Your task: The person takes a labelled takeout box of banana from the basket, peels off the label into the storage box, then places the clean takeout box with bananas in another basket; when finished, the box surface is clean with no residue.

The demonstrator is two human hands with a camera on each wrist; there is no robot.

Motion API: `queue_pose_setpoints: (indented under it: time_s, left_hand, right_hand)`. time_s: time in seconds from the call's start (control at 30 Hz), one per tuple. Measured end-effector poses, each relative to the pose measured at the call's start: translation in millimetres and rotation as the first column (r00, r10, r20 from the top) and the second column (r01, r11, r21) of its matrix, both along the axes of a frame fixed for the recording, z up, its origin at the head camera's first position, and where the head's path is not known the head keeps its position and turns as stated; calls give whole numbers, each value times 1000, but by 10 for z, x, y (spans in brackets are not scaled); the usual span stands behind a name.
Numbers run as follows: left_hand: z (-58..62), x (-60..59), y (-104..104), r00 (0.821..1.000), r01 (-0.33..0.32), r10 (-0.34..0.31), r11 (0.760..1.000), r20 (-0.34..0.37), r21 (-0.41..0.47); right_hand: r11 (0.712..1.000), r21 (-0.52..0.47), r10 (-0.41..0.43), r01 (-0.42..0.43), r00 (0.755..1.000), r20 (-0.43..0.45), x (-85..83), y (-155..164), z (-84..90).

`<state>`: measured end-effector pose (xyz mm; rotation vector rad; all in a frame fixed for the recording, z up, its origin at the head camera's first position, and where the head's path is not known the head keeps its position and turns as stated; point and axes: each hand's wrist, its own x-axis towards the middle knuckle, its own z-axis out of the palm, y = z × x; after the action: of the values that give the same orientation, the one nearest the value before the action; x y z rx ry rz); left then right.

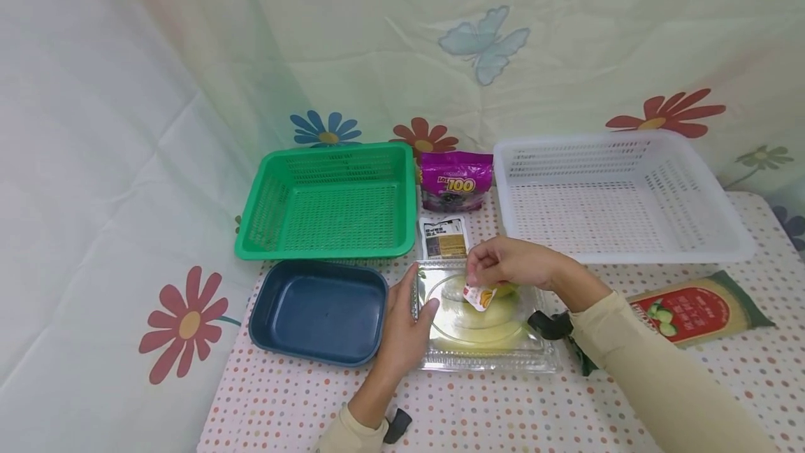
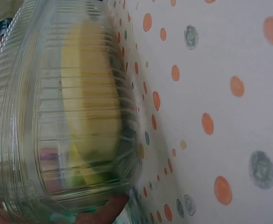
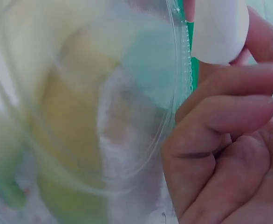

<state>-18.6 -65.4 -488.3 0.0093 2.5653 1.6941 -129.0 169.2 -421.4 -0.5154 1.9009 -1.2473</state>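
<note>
Clear plastic clamshell box (image 1: 484, 351) sits on the dotted tablecloth (image 1: 478, 411) at near centre, with yellow-green bananas (image 1: 487, 320) visible inside. Left hand (image 1: 405, 324) rests against the box's left edge, fingers straight and touching its side. Right hand (image 1: 509, 264) hovers over the lid, fingertips pinching a small white and orange sticker (image 1: 478, 296). Dark blue tray (image 1: 317, 313) lies just left of the box. Green basket (image 1: 327, 201) stands far left, white basket (image 1: 619, 194) far right. Purple snack bag (image 1: 455, 180) and small sachet (image 1: 444, 238) lie between them. Red and green packet (image 1: 694, 307) lies to the right.
</note>
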Motion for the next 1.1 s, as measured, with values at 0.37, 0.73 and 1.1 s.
queue_pose_setpoints:
  time_s: [0.37,0.73,1.1]
  left_hand:
    - [59,-20,-31,999,30,-30,1000,15,-6]
    - [199,-20,-55,999,35,-33,996,25,-78]
    - [547,-38,-389,995,-17,10,997,-95,-71]
  right_hand:
    - [990,-94,-86,101,985,150,115,59,161]
    - [980,-122,-138,158,978,156,120,19,242]
    - [996,-39,-86,84,995,-54,41,-211,336]
